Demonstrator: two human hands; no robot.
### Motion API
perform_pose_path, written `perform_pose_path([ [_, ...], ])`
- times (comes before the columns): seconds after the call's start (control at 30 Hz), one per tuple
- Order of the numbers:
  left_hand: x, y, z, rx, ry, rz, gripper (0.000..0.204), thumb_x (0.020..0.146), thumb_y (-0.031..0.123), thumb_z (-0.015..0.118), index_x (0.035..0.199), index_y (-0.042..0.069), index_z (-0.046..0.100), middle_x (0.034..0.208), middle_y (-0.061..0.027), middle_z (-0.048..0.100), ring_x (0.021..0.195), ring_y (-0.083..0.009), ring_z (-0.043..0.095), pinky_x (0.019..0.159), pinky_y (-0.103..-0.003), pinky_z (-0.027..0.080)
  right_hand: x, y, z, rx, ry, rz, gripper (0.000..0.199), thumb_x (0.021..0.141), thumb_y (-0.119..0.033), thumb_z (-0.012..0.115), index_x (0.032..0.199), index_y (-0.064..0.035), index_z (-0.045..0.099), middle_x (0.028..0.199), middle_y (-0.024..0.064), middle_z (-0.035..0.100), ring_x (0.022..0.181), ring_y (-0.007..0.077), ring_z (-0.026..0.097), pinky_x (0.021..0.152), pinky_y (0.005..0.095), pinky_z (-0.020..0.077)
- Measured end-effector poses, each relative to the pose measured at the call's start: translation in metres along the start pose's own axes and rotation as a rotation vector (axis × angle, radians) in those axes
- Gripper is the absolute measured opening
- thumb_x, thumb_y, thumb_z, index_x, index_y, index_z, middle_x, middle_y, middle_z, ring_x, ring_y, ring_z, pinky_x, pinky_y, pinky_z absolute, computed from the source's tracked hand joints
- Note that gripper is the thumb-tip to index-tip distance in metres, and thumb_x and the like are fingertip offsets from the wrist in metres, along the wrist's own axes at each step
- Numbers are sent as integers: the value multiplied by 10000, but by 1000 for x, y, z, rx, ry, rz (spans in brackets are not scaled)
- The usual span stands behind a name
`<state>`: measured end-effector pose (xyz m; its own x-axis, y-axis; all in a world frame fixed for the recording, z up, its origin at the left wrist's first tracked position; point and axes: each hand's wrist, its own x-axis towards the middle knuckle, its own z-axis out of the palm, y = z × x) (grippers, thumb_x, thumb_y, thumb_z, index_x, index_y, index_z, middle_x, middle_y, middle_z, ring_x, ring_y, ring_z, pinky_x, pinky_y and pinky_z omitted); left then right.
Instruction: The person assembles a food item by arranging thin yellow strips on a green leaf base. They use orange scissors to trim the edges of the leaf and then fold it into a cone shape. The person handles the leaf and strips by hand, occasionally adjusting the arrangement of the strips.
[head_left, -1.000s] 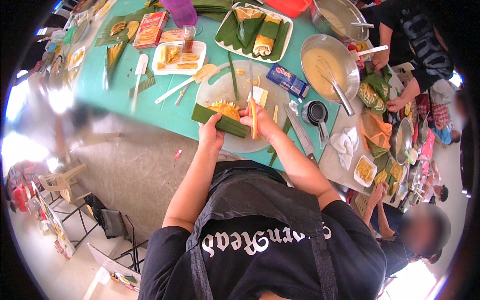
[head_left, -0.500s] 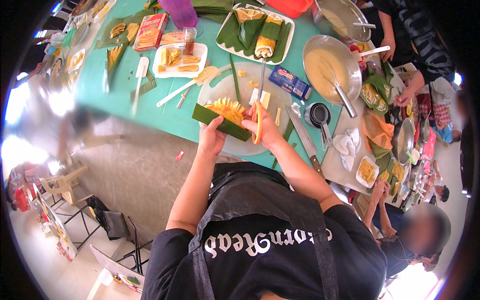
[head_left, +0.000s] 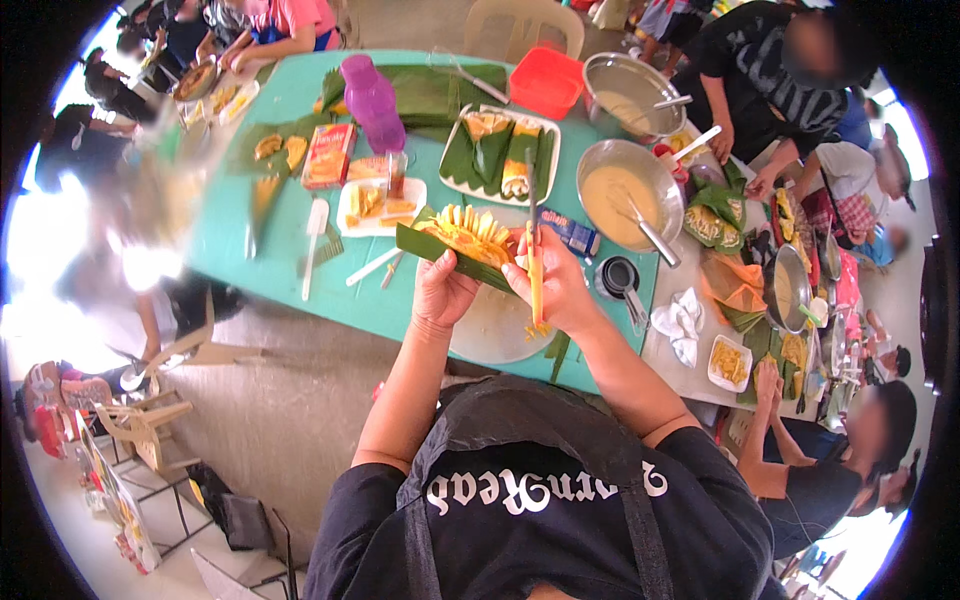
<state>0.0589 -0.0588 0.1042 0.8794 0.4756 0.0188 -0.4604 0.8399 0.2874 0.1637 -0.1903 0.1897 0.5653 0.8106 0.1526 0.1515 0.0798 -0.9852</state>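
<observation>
My left hand (head_left: 447, 290) pinches a folded green banana leaf (head_left: 415, 242) from below, thumb over its near edge. On the leaf sits a pancake-like wrap topped with a fan of yellow strips (head_left: 478, 228). In my right hand (head_left: 556, 284) is a pair of scissors (head_left: 536, 285) with orange handles, its metal blades pointing away from me. The right thumb and fingertips also steady the leaf's right end. Both hands are above a round translucent board (head_left: 495, 335), mostly hidden by them, with yellow scraps (head_left: 538, 329) on it.
Nearby are a white tray (head_left: 447, 180) of leaf-wrapped food, a batter bowl (head_left: 590, 180) with a whisk, measuring cups (head_left: 617, 277), a blue packet (head_left: 568, 234), a foam tray (head_left: 421, 219), a spatula (head_left: 315, 245) and a purple bottle (head_left: 372, 105). People work at the right.
The view has tilted to show more of the table's far side. My hands have lifted the leaf with its filling, and the scissors are turned more edge-on.
</observation>
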Motion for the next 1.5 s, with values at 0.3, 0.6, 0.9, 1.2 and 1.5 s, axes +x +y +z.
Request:
perform_pose_path([
  [0.3,10,10,66,-23,-192,-61,531,831,176,687,1299,74,458,1291,-74,539,1211,-242,495,1065,-417,363,3,-66,7,-343,178,-104,254,790,-36,676,1006,-31,543,859,30,562,785,102,535,720,256,464],
  [0.6,11,14,81,1,-230,-37,526,845,201,678,1298,64,449,1290,-81,532,1194,-234,507,1057,-388,387,-11,-95,14,-314,219,-153,217,796,-10,672,911,-49,493,901,39,581,829,91,527,762,246,448],
  [0.9,25,29,112,-184,-318,-81,484,880,274,626,1295,81,467,1290,-80,533,1187,-239,508,1052,-416,383,-16,-120,-9,109,230,-222,219,839,-48,651,882,-62,436,906,71,626,761,83,565,704,258,482],
  [1.2,35,52,141,-223,-378,-113,487,842,218,675,1267,68,492,1260,-86,556,1177,-242,519,1036,-409,414,-72,-123,-42,-129,220,11,238,803,-130,708,848,-61,485,739,-25,514,661,53,476,576,216,394],
  [1.5,29,57,166,-52,-397,-47,427,875,167,638,1264,70,492,1269,-76,553,1185,-243,515,1034,-441,406,-113,-128,-65,-372,92,257,266,801,-198,718,881,-38,520,774,5,484,718,81,467,641,240,417],
])
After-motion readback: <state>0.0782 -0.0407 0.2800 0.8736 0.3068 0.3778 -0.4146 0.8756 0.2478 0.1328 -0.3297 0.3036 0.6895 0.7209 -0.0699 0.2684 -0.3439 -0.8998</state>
